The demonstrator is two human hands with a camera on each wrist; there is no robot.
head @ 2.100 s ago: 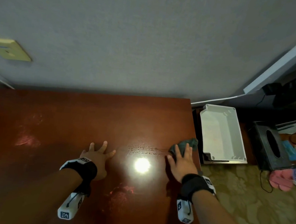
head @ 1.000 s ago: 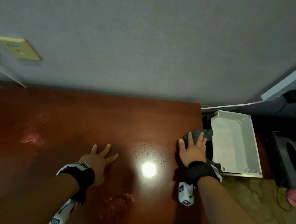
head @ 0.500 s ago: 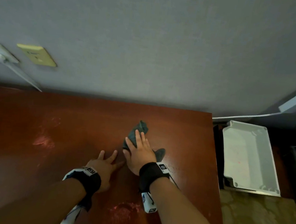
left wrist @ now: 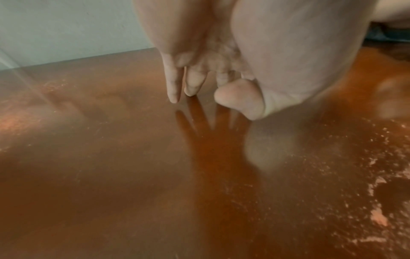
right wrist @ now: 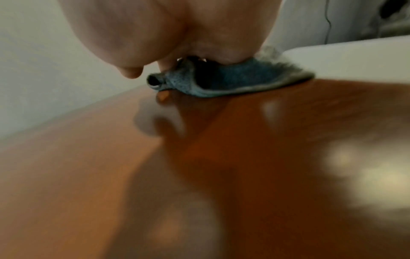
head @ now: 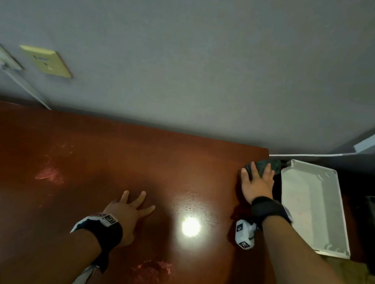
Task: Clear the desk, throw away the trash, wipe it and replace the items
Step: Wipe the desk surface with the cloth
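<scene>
Desk [head: 88, 166] bare; wiping underway, items not back. Your right hand [head: 256, 187], fingers straight, presses cloth [head: 274, 167] at desk's right edge; left hand [head: 127, 214] rests spread, empty.

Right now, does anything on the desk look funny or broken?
Yes. The desk has pale, flaky spots where its finish looks worn off: a left patch and a front patch behind the left hand. Nothing looks spilled or tipped.

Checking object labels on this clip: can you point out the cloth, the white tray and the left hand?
cloth [right wrist: 239, 78], right wrist view, on the blue fold nearest the camera.
white tray [head: 309, 199], head view, on its bare inner floor.
left hand [head: 127, 214], head view, on the back of the hand.
</scene>
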